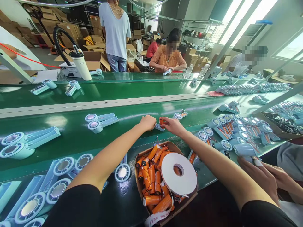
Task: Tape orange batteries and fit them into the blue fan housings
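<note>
Out over the green belt, my left hand (pixel 148 123) is closed around a light blue fan housing (pixel 159 127). Only part of its open handle shows; the rest is hidden by the hand. An orange battery (pixel 161 121) is pinched in the fingers of my right hand (pixel 174 126), right at that handle. Below my hands, a cardboard box (pixel 137 152) holds many orange batteries (pixel 151 176) with thin wires. A white roll of tape (pixel 179 174) lies on top of them, its loose strip hanging over the box's front.
Fan housings lie on the belt (pixel 127 104) at left (pixel 17 145) and in the middle (pixel 96 126). More are crowded at right (pixel 239 129), where a co-worker's hands (pixel 262 176) hold one. A white tumbler (pixel 81 66) stands across the belt, with people behind it.
</note>
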A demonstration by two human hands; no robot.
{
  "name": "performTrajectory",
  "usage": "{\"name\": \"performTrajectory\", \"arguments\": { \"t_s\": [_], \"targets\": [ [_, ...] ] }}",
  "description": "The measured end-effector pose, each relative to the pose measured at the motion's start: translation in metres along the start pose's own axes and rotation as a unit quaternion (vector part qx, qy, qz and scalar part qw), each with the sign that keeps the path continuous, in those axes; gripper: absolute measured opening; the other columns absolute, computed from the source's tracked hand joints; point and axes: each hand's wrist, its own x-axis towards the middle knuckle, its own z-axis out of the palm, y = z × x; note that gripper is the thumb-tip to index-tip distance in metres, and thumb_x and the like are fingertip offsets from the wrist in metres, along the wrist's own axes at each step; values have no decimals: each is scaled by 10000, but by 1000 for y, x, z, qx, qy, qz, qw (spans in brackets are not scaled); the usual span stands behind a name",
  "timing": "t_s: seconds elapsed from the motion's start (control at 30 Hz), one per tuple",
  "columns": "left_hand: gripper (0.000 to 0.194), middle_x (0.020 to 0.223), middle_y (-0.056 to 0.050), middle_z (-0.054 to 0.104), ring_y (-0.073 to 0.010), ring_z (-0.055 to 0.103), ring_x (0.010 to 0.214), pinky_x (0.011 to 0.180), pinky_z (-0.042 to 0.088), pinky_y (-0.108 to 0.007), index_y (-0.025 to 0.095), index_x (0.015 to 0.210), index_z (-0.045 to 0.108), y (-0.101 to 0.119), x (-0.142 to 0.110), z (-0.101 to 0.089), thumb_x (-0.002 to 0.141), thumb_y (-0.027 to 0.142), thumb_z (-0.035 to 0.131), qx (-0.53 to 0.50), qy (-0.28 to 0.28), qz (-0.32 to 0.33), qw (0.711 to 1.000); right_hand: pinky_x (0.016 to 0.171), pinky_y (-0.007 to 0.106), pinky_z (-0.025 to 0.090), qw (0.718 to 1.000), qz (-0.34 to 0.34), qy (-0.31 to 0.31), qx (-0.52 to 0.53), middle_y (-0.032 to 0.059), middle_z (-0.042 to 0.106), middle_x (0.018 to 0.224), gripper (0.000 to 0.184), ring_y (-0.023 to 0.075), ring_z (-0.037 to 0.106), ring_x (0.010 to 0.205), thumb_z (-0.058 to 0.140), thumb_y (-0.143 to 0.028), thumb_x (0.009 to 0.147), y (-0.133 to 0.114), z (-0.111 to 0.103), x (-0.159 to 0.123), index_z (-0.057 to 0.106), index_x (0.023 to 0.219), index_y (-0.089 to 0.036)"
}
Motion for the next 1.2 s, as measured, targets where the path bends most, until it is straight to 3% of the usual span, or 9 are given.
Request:
{"name": "performTrajectory", "arguments": {
  "t_s": [0.27,0.47,0.6,0.7,0.77,0.87,0.97,1.07,1.2],
  "targets": [
    [307,1250,-93,701,-233,691,1129,998,601,-467,160,1249,680,0,10,-9,1028,372,678,-42,-6,-6,999,893,326,591,980,-23,-98,-171,79,817,1191,350,283,784,1078,713,-215,968,-11,-16,3,744,1314,-260],
    [366,1219,-88,701,-222,701,1066,962,610,-455,163,1326,638,3,16,-3,1047,398,646,-73,30,-40,996,920,386,588,952,-14,-176,-249,114,790,1255,393,319,763,1120,572,-369,1056,-27,-4,12,686,1424,-294],
    [357,1214,-90,706,-227,700,1081,989,594,-466,161,1326,633,6,22,-5,1057,397,620,-83,40,-47,995,924,440,595,944,13,-194,-265,167,795,1182,330,364,761,1108,636,-381,1007,-47,-2,27,779,1263,-230],
    [325,1232,-140,721,-276,693,1176,1041,560,-473,156,1344,615,14,18,-16,1050,293,588,-86,42,-40,995,958,424,584,949,27,-190,-251,148,813,1123,248,356,764,1107,718,-320,953,-65,-26,26,819,1155,-216],
    [393,1374,-180,675,-336,609,1349,1129,497,-521,174,1411,576,27,-1,-23,1030,268,583,-87,56,-24,994,1013,395,562,968,16,-136,-210,107,802,1209,243,313,743,1173,655,-286,996,-75,-51,1,810,1176,-236],
    [556,1559,-123,564,-331,463,1502,1262,366,-527,259,1485,547,54,-65,-18,970,411,690,-107,81,108,985,926,344,593,995,-21,95,4,55,810,1138,290,224,763,1036,535,-335,1060,-84,-77,-82,789,1171,-249],
    [656,1520,-93,613,-309,488,1479,1278,356,-455,281,1433,614,79,-142,0,860,529,816,-121,33,367,922,599,307,563,932,20,298,205,14,742,729,282,174,680,614,605,-469,1022,-94,-68,-183,764,968,-243],
    [685,1567,-124,577,-323,474,1492,1268,360,-469,238,1511,551,91,-183,13,903,447,788,-106,4,368,924,463,284,463,850,71,419,312,-11,654,594,278,156,580,483,662,-494,987,-106,-31,-247,728,902,-238],
    [692,1603,-99,548,-355,432,1495,1269,349,-533,265,1558,513,79,-176,13,916,365,750,-118,-57,273,953,445,263,430,797,91,455,387,-5,659,617,269,142,571,481,688,-487,962,-117,7,-262,721,905,-227]
  ]
}}
